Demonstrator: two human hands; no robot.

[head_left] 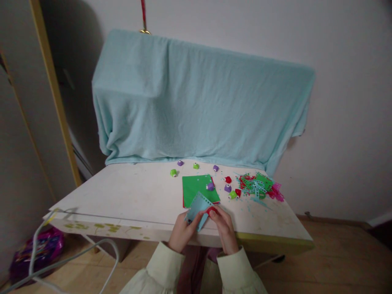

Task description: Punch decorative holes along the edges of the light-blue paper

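Note:
My left hand (183, 230) is closed on a light blue sheet of paper (198, 201), which has a row of small holes along its upper edge. My right hand (224, 226) grips a small red craft punch (212, 210) at the right side of that sheet. Just beyond the hands lies a stack of coloured paper (192, 185), green on top with red showing at its edges. On the stack sits a purple punch (210, 186). Fingers cover part of the red punch and the near part of the blue sheet.
More small punches, such as a green one (173, 173) and a red one (228, 179), are scattered over the white table (128, 188). Punched paper scraps (259, 185) pile up at the right. A blue cloth (202, 102) hangs behind; a pale cable (113, 245) loops at front left.

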